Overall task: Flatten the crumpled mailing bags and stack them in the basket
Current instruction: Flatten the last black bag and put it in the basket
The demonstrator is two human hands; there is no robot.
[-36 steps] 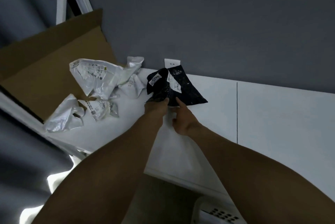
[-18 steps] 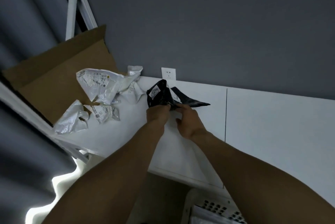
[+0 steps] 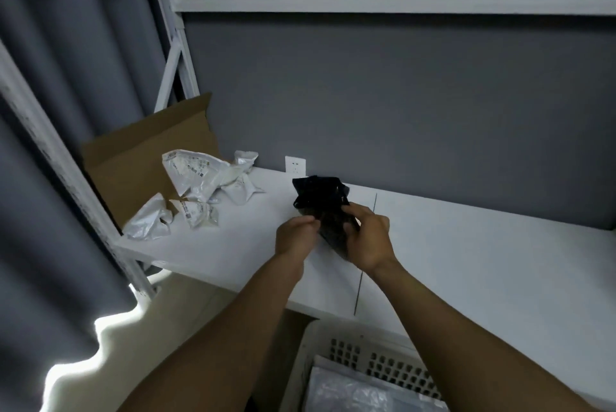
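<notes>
Nearest, under the table edge, the white basket (image 3: pixel 336 350) holds at least one pale bag (image 3: pixel 353 393) lying flat, so stacking appears to be under way. Above it, both hands have come up off the table (image 3: pixel 473 265): a second ago they were at the near edge of the black bag (image 3: pixel 318 198) as it lay spread on the surface with its white label showing, and now the bag is lifted clear and held between them, bunched and roughly upright, the label out of sight. The left hand (image 3: pixel 295 237) pinches its left edge with curled fingers; the right hand (image 3: pixel 369 240) grips its right side, thumb in front. It looks like the bag is being turned or pulled taut in the air, so it is not yet flat. Farther left, several white bags (image 3: pixel 200 175) are still crumpled in front of the box (image 3: pixel 133 158), so most of the work seems to remain.
</notes>
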